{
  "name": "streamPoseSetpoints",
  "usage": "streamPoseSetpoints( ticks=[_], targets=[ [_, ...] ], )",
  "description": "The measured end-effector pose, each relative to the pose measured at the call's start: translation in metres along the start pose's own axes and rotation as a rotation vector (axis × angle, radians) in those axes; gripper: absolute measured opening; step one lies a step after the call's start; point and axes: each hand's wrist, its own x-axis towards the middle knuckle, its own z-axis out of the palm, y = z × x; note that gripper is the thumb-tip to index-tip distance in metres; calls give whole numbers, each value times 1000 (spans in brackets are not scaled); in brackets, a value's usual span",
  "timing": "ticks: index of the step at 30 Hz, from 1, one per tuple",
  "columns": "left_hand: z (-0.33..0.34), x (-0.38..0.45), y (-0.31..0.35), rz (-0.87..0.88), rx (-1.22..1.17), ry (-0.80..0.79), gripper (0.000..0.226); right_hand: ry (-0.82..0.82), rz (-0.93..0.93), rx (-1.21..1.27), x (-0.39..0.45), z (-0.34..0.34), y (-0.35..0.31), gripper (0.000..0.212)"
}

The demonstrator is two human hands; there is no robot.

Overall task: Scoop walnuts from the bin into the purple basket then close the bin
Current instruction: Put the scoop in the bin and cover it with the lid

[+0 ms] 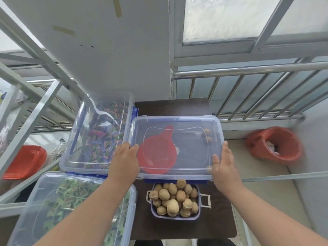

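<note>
The walnut bin (174,180) sits on a dark brown table (221,226), straight ahead of the person; its clear plastic lid (184,121) lies flat across the top, and through it show a red scoop (158,153) with its handle pointing away and a few loose walnuts (206,134) near the far right corner; a blue clasp edge shows under the near rim.

The left hand (125,161) holds the lid's left edge, fingers curled over the top and the thumb stretched along the rim toward the middle; the forearm runs in from the lower left, crossing above a neighbouring container. The right hand (224,165) holds the lid's right near corner, palm turned inward against the side, fingers extended upward along the edge and the thumb lying on the top surface; its forearm comes in from the lower right. Both wrists are nearly straight; both hands press on the lid rather than closing into fists.

Just in front of the bin, between the two forearms, the purple basket (174,216) stands on the table, heaped with walnuts, a white handle folded out at each side.

To the left stand two more lidded clear containers, touching the bin's side: the far one (96,134) holds multicoloured wrapped pieces, the near one (71,206) holds green leafy material; beyond them runs a white metal shelving frame (32,119). On the floor to the right sits an orange-lined waste bucket (274,143), well apart from the table; a metal window railing (248,70) crosses behind.
</note>
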Motion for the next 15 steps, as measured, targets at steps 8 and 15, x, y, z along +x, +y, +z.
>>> streamPoseSetpoints(
  ticks=[8,15],
  targets=[
    [14,-8,-9,19,-22,32,53,30,14,33,0,5,7,67],
    [2,-13,-11,-1,-98,-57,52,8,84,79,-1,-4,-2,67]
  ],
)
